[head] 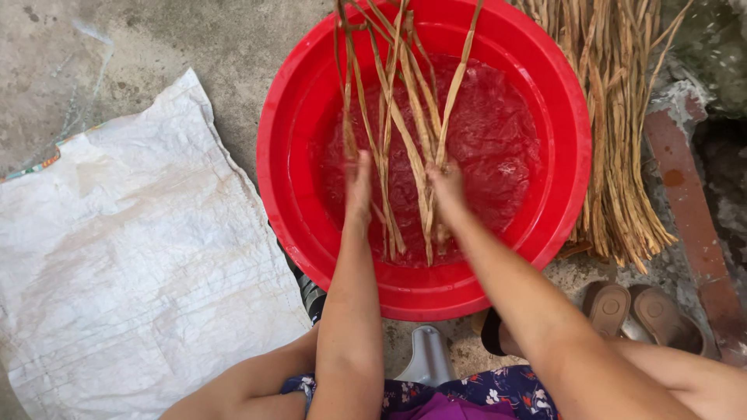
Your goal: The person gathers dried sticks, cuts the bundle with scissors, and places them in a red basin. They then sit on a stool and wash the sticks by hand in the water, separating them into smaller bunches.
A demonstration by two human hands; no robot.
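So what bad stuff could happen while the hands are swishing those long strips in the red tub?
1. The red tub holds rippling water, and both hands, left hand and right hand, are in it, so it may splash onto the white sack.
2. The long strips stick out over the rim and might slide out.
3. The sandals nearby could get wet.

To my left I see a crumpled white woven sack (132, 257) spread flat on the grey concrete floor (194, 39). Far right, a bundle of dry tan stalks (622, 124) lies beside a reddish brick edging (689, 202). Near right, a pair of brown sandals (642, 311) sits on the floor. A pale plastic stool (426, 354) shows near centre.
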